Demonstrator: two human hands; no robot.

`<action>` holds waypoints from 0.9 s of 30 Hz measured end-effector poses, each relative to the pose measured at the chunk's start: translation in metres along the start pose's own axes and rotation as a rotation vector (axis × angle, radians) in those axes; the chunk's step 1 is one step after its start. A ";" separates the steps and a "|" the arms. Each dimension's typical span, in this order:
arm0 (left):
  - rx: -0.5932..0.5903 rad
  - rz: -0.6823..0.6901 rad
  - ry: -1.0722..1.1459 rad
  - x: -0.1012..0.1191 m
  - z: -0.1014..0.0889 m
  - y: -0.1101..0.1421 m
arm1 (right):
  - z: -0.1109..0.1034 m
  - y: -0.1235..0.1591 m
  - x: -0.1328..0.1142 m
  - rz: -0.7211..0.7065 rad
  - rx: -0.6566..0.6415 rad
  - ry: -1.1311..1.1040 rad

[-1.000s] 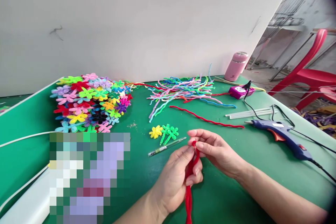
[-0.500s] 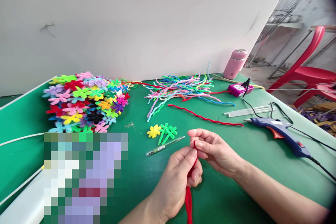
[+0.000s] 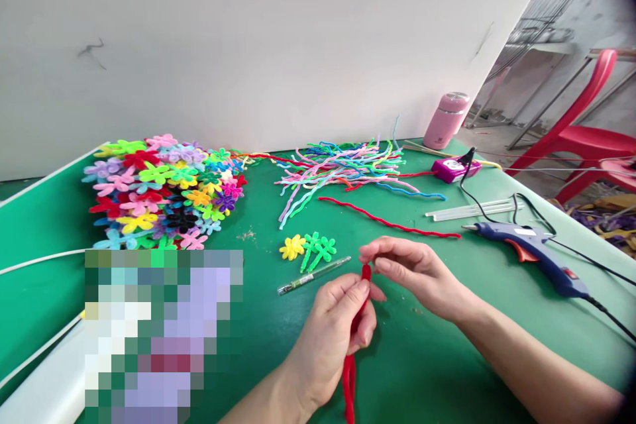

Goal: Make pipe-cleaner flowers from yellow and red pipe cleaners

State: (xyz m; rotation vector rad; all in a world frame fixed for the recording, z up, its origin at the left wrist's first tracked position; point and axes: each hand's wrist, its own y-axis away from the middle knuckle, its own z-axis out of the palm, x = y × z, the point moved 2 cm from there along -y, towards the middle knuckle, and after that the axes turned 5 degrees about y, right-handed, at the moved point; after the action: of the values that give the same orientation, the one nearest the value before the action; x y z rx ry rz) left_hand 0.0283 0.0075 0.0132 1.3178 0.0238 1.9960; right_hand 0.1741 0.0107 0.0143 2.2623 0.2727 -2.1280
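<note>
A folded red pipe cleaner [image 3: 349, 374] runs up through my left hand [image 3: 334, 338], whose fingers are wrapped round it. My right hand [image 3: 417, 275] pinches the looped top end of the same red pipe cleaner just above my left thumb. Both hands hover over the green table [image 3: 437, 358] near its front. Just beyond them lie a clear pen [image 3: 313, 275], a yellow pipe-cleaner flower [image 3: 292, 248] and two green flowers [image 3: 318, 249].
A heap of many-coloured flowers [image 3: 159, 189] sits at the back left. Loose coloured pipe cleaners [image 3: 342, 165] and one red strand [image 3: 387, 222] lie behind. A blue glue gun [image 3: 534, 252], glue sticks [image 3: 470, 210], a pink bottle [image 3: 446, 120] and a purple device [image 3: 454, 169] are to the right.
My right hand has lifted slightly and shifted right at the loop's top. My left hand has slid a little along the red pipe cleaner. The view barely moved.
</note>
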 end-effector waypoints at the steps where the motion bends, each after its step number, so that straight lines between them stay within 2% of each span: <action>1: -0.012 -0.003 0.020 0.000 -0.001 -0.001 | -0.001 0.000 -0.005 -0.063 -0.046 0.118; 4: -0.072 -0.030 0.071 0.001 -0.004 -0.004 | -0.004 0.001 -0.018 -0.223 -0.170 0.427; 8: -0.176 -0.087 0.091 0.003 -0.007 -0.005 | -0.006 0.000 -0.030 -0.370 -0.255 0.674; 17: -0.391 -0.176 0.067 0.010 -0.007 0.000 | -0.004 0.011 -0.056 -0.552 -0.412 1.248; 20: -0.430 -0.200 0.030 0.008 -0.006 0.002 | -0.003 0.017 -0.059 -0.584 -0.479 1.324; 23: -0.410 -0.165 -0.045 0.007 -0.004 0.003 | -0.001 0.021 -0.060 -0.557 -0.536 1.335; 27: -0.348 -0.059 -0.349 0.011 0.000 0.008 | 0.001 0.024 -0.059 -0.449 -0.578 1.274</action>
State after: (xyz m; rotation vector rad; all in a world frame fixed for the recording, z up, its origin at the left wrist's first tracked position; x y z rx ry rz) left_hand 0.0212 0.0078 0.0247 1.3928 -0.4245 1.6070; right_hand 0.1738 -0.0196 0.0706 2.8543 1.2503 -0.2003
